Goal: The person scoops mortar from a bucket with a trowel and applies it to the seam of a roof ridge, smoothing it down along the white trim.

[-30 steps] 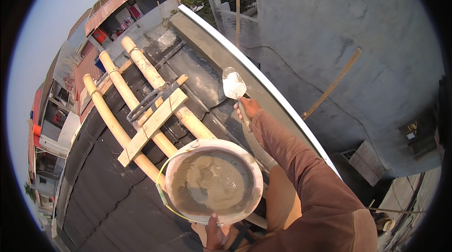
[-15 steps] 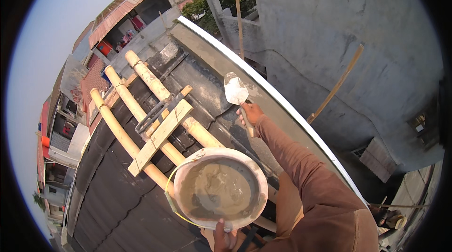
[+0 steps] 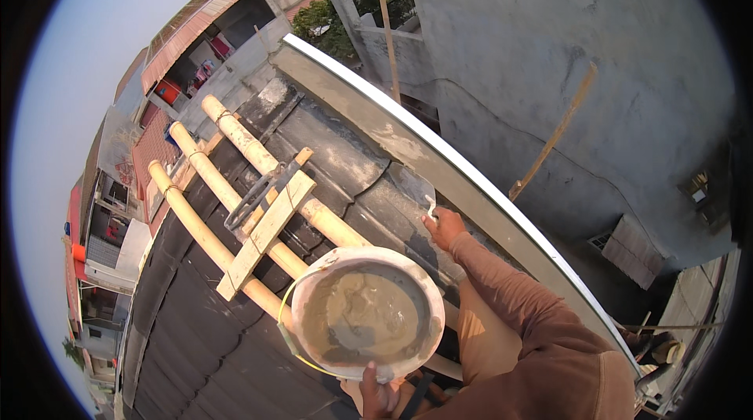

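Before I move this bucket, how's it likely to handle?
The bucket is probably heavy, holding a pool of mortar. The mortar may slosh, since its surface glistens. It could tip if pushed, with your left hand only on one side.

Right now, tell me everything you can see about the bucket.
The bucket is round and open-topped, with a pale, smeared rim; its material is unclear. Inside is a wet, grey-brown, mortar-like mix, uneven on top. A thin yellow-green handle loops out on the left. The left hand grips the near rim, thumb on top. It overlaps the bamboo poles in view; whether they touch is unclear.
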The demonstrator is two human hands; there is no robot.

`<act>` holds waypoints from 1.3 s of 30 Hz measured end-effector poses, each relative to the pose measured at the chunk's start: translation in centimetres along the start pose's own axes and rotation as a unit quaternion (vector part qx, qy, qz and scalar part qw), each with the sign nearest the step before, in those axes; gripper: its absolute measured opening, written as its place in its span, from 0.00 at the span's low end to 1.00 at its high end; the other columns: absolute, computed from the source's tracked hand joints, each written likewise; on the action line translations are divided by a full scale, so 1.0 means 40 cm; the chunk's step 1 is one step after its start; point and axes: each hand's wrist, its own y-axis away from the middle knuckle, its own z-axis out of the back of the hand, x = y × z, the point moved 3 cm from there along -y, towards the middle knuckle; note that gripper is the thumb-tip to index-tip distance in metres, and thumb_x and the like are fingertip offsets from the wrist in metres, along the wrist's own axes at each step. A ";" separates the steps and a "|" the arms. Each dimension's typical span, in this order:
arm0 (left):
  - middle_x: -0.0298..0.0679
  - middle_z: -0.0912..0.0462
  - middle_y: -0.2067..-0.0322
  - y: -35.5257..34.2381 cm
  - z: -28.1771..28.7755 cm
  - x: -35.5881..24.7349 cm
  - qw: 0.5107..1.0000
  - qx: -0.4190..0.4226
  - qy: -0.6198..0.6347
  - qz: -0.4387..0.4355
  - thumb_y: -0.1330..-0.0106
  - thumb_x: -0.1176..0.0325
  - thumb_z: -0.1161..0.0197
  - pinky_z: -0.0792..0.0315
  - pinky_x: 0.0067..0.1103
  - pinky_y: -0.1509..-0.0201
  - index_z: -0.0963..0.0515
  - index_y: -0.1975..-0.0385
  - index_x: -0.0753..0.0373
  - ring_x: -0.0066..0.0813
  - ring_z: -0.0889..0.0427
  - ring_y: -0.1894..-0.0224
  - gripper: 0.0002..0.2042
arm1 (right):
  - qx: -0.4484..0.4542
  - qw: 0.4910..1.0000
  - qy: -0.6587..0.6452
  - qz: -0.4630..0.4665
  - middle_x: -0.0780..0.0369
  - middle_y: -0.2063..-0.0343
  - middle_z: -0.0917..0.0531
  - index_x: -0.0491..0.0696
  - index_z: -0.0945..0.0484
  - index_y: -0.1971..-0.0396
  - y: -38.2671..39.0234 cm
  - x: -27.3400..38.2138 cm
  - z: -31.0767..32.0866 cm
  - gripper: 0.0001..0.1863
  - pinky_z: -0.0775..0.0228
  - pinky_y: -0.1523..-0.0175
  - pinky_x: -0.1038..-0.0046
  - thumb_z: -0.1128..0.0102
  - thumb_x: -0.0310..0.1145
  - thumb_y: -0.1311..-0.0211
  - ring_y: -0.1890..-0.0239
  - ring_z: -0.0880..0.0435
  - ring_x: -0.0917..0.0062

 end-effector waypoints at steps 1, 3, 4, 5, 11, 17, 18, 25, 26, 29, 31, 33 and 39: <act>0.39 0.27 0.37 0.003 -0.020 -0.011 1.000 0.013 0.007 -0.001 0.26 0.60 0.41 0.32 0.44 0.31 0.37 0.30 0.58 0.39 0.28 0.34 0.27 | -0.009 0.997 0.062 0.041 0.45 0.62 0.13 0.40 0.18 0.55 -0.013 0.056 -0.022 0.23 0.22 0.48 0.55 0.41 0.48 0.29 0.57 0.12 0.50; 0.39 0.29 0.32 -0.001 -0.065 -0.024 0.999 0.048 0.022 -0.007 0.27 0.60 0.41 0.37 0.46 0.25 0.40 0.27 0.57 0.41 0.32 0.29 0.30 | -0.006 0.998 0.055 0.003 0.45 0.53 0.14 0.42 0.18 0.51 -0.091 0.137 -0.042 0.23 0.25 0.41 0.53 0.38 0.49 0.31 0.46 0.17 0.49; 0.39 0.30 0.32 -0.005 -0.081 -0.023 0.997 0.064 0.032 0.005 0.27 0.60 0.40 0.37 0.46 0.25 0.41 0.27 0.57 0.41 0.32 0.29 0.30 | -0.016 0.999 0.046 -0.020 0.45 0.52 0.14 0.43 0.18 0.50 -0.136 0.170 -0.035 0.23 0.25 0.40 0.54 0.38 0.48 0.31 0.45 0.17 0.50; 0.39 0.30 0.32 -0.008 -0.092 -0.025 0.996 0.075 0.041 0.014 0.27 0.60 0.40 0.37 0.46 0.25 0.41 0.27 0.56 0.41 0.32 0.29 0.31 | -0.021 0.998 0.033 -0.042 0.45 0.51 0.15 0.44 0.19 0.49 -0.174 0.189 -0.031 0.23 0.25 0.39 0.55 0.38 0.48 0.31 0.45 0.17 0.50; 0.40 0.32 0.31 -0.006 -0.082 -0.030 0.996 0.077 0.042 0.021 0.28 0.59 0.40 0.38 0.47 0.25 0.43 0.26 0.56 0.42 0.32 0.28 0.32 | -0.020 0.988 0.037 -0.151 0.45 0.49 0.16 0.44 0.19 0.46 -0.123 0.085 0.022 0.24 0.25 0.38 0.56 0.37 0.48 0.31 0.43 0.17 0.53; 0.41 0.25 0.40 0.012 -0.020 -0.006 0.998 -0.034 0.024 0.036 0.25 0.59 0.44 0.29 0.42 0.33 0.36 0.32 0.60 0.40 0.25 0.37 0.24 | 0.036 0.987 0.098 -0.124 0.44 0.52 0.15 0.41 0.19 0.49 0.053 -0.070 0.021 0.24 0.26 0.39 0.55 0.40 0.48 0.29 0.44 0.17 0.50; 0.41 0.22 0.44 0.018 -0.001 0.000 0.995 -0.087 0.023 0.049 0.23 0.59 0.46 0.25 0.39 0.37 0.31 0.36 0.62 0.39 0.22 0.42 0.21 | 0.045 0.989 0.096 -0.107 0.44 0.52 0.15 0.40 0.19 0.49 0.038 -0.034 0.012 0.24 0.26 0.39 0.55 0.40 0.49 0.29 0.45 0.17 0.50; 0.42 0.32 0.31 -0.009 -0.073 -0.027 0.994 0.098 0.022 0.040 0.28 0.57 0.40 0.36 0.51 0.27 0.45 0.25 0.56 0.46 0.32 0.29 0.34 | -0.017 0.997 0.017 -0.069 0.47 0.49 0.15 0.44 0.17 0.49 -0.276 0.333 0.011 0.22 0.24 0.39 0.55 0.38 0.47 0.30 0.44 0.17 0.52; 0.42 0.32 0.31 -0.017 -0.074 -0.021 0.993 0.105 0.022 0.045 0.28 0.57 0.40 0.36 0.52 0.27 0.45 0.25 0.56 0.46 0.32 0.29 0.34 | -0.029 0.997 0.012 -0.077 0.47 0.50 0.15 0.44 0.17 0.50 -0.310 0.346 0.022 0.22 0.24 0.39 0.56 0.38 0.48 0.30 0.44 0.17 0.52; 0.43 0.32 0.31 -0.023 -0.066 -0.014 0.994 0.097 0.027 0.048 0.28 0.57 0.40 0.36 0.52 0.28 0.46 0.25 0.55 0.47 0.32 0.29 0.34 | -0.023 0.994 0.019 -0.108 0.47 0.48 0.15 0.43 0.17 0.49 -0.289 0.300 0.007 0.22 0.24 0.40 0.56 0.37 0.47 0.30 0.43 0.17 0.52; 0.43 0.32 0.31 -0.009 -0.071 -0.026 0.995 0.085 0.015 0.042 0.28 0.56 0.40 0.35 0.52 0.28 0.45 0.25 0.55 0.48 0.32 0.29 0.34 | -0.018 0.991 0.031 -0.129 0.47 0.49 0.15 0.42 0.17 0.50 -0.200 0.195 0.001 0.22 0.24 0.41 0.56 0.38 0.47 0.29 0.45 0.16 0.51; 0.43 0.31 0.31 0.003 -0.091 -0.044 0.996 0.080 -0.008 0.029 0.28 0.54 0.40 0.34 0.52 0.29 0.45 0.26 0.55 0.48 0.32 0.29 0.34 | 0.017 0.993 0.044 -0.112 0.45 0.52 0.14 0.41 0.17 0.49 -0.104 0.060 0.011 0.22 0.25 0.39 0.55 0.38 0.45 0.30 0.45 0.16 0.50; 0.42 0.31 0.32 0.008 -0.047 -0.031 0.997 0.068 -0.001 0.042 0.29 0.54 0.39 0.32 0.53 0.32 0.45 0.26 0.56 0.49 0.32 0.30 0.35 | 0.123 0.944 -0.298 -0.069 0.58 0.72 0.16 0.40 0.19 0.63 0.017 0.019 0.003 0.23 0.24 0.73 0.68 0.49 0.47 0.22 0.77 0.15 0.73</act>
